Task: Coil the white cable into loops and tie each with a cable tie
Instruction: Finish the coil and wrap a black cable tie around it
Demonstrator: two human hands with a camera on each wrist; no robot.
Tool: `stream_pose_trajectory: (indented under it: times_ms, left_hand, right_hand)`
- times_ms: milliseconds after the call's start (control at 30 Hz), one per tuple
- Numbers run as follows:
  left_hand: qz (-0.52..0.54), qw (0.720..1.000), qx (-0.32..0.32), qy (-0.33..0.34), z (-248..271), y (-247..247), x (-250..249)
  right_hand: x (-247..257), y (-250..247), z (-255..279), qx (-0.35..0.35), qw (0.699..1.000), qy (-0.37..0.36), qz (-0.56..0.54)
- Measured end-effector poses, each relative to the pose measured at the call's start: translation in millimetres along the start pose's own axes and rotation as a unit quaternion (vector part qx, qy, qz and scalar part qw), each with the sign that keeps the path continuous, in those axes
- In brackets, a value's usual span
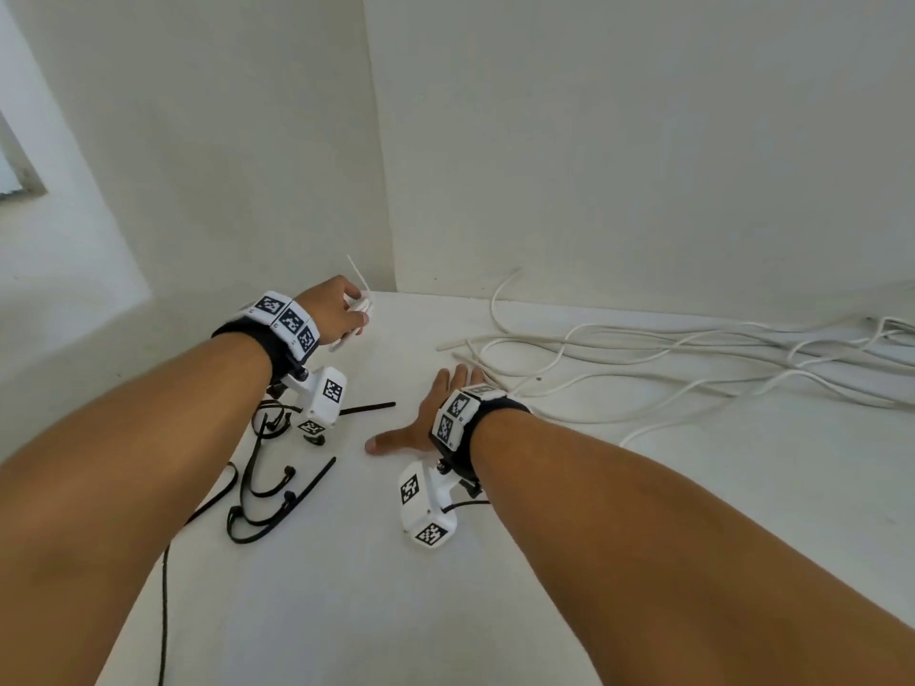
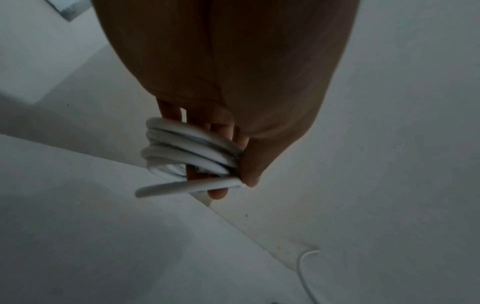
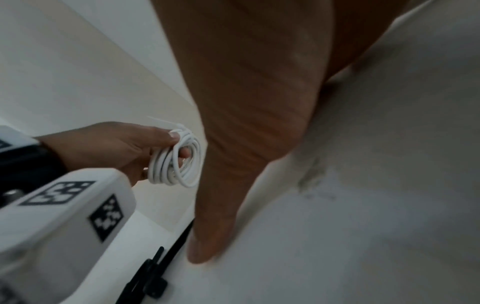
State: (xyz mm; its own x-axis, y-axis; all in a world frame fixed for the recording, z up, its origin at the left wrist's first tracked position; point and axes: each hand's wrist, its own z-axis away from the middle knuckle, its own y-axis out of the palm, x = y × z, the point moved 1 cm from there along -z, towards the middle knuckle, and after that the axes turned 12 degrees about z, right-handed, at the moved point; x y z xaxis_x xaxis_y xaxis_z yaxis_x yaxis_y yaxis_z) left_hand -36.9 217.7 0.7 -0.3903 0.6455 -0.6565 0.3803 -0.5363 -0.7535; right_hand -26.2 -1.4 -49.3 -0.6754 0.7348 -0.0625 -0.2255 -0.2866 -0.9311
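Right wrist view shows most about the bundle: the left hand (image 3: 111,148) grips a small coil of white cable (image 3: 179,162), thumb pressed on the outer turns and at least one finger threaded through the middle, with a pale cable tie tail (image 3: 166,122) sticking up from the top of the coil. The left wrist view confirms several turns stacked over the fingers (image 2: 218,127) and a short free end poking out sideways under the thumb. The right hand (image 1: 431,418) lies flat and spread on the white worktop (image 1: 495,611), palm down, holding nothing, its fingertips close to the loose cable (image 1: 693,358) that sprawls in slack curves toward the far right. Black cable ties (image 1: 277,492) lie scattered beneath the left forearm. The cable looks light and soft, yet springy enough that turns are likely to fan out if the thumb lets go, so the coil is best held across all its turns at once, near the tie. The loose length should slide easily over the smooth worktop; taking it near a free end and feeding it hand over hand would probably avoid dragging the whole tangle. The black ties look thin and stiff, easiest to pinch by the head end.
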Motion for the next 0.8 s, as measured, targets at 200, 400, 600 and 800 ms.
stream_pose_trajectory:
  times_ms: [200,400,600,800]
  left_hand:
    - [-0.133,0.989,-0.054,-0.019,-53,-3,11]
    - [-0.231,0.972,-0.012,-0.033,-88,-7,14]
    - [-0.252,0.967,-0.025,-0.032,-114,-1,25]
    - [-0.269,0.963,-0.027,-0.025,-141,14,38]
  right_hand:
    - [4,21,-29,0.003,0.999,0.012,-0.035]
    - [4,24,-33,0.008,0.998,0.007,-0.059]
    - [5,25,-37,0.029,0.997,0.0,-0.068]
    - [6,22,-35,0.041,0.997,0.003,-0.062]
